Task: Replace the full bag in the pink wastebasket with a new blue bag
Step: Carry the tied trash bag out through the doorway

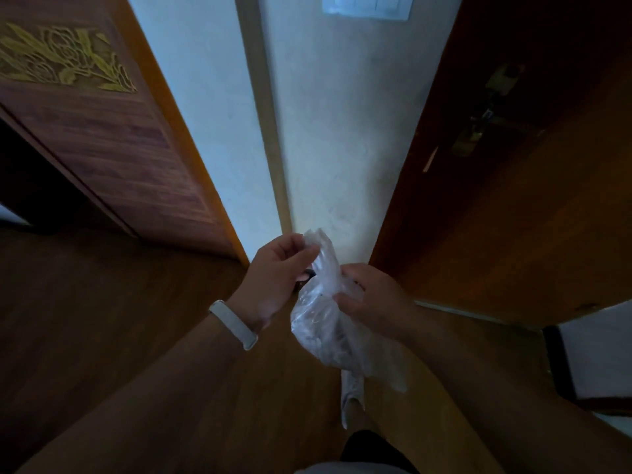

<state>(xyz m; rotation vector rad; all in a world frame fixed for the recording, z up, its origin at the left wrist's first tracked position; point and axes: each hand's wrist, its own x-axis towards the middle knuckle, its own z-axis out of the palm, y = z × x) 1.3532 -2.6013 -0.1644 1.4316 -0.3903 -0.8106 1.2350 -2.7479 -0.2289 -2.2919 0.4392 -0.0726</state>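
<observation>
I see clear bag (pixel 321 323), dim contents, possibly trash. My left hand (pixel 273 278) pinches bag top; right hand (pixel 372 302) clamps its middle.

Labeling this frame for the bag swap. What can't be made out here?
- Pink wastebasket: not in the head view.
- New blue bag: not in view.
- Clear bag contents: blurred by crumpled plastic and dim light.
- Left hand and right hand fingertips: partly hidden by the bag.
- Door handle: too dark.
</observation>
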